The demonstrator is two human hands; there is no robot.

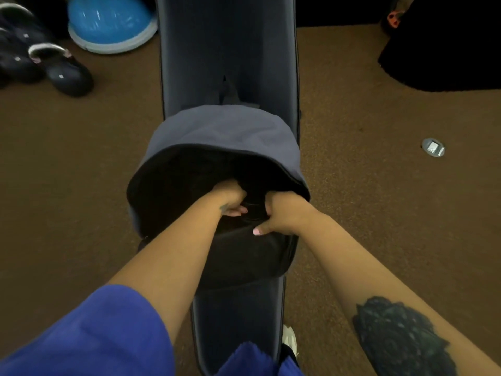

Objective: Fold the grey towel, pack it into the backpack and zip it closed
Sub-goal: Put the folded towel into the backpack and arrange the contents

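Note:
The backpack [222,131] lies on a dark padded bench, its grey-blue upper shell lifted and the black inside wide open towards me. Both my hands are in the opening. My left hand [230,200] has its fingers curled around a dark bundle with curved folds [253,211], which looks like the grey towel; most of it is lost in shadow. My right hand [278,217] pinches the backpack's black front panel [244,256], thumb on the outside and fingers inside the opening. No zipper is visible.
The narrow bench [230,50] runs down the middle from far to near over brown carpet. A blue half-ball [111,23] and dark shoes [40,58] lie at the far left. A black mass [444,55] sits far right, and a small round metal floor plate [433,147] is at the right.

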